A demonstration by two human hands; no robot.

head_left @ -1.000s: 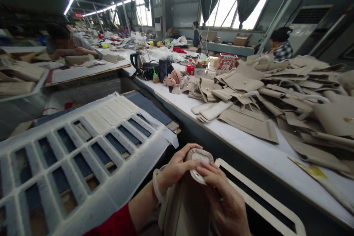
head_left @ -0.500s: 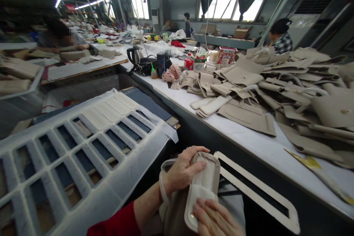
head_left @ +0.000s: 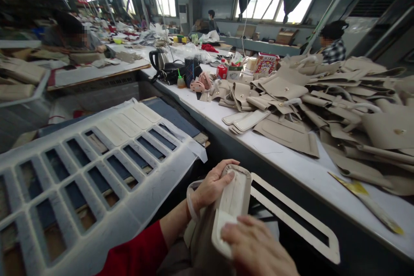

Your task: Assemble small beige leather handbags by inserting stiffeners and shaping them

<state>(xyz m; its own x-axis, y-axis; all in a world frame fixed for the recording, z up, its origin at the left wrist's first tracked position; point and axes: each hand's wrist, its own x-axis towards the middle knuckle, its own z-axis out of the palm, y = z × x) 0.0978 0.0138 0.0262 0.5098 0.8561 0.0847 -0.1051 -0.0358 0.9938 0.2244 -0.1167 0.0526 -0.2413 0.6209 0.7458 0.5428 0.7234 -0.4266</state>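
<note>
At the bottom center of the frame, the left hand is closed on the upper end of a beige bag piece, its thumb on the pale inner face. The blurred right hand lies over the white strip at the piece's lower part; whether it grips anything I cannot tell. Just right of the hands is a pale slotted frame. A translucent cutout sheet spreads across the lower left. On the white surface, a pile of beige pieces fills the right side, with a yellow-marked blade-like tool at lower right. A red bottle and a pink fan stand near the upper center.
</note>
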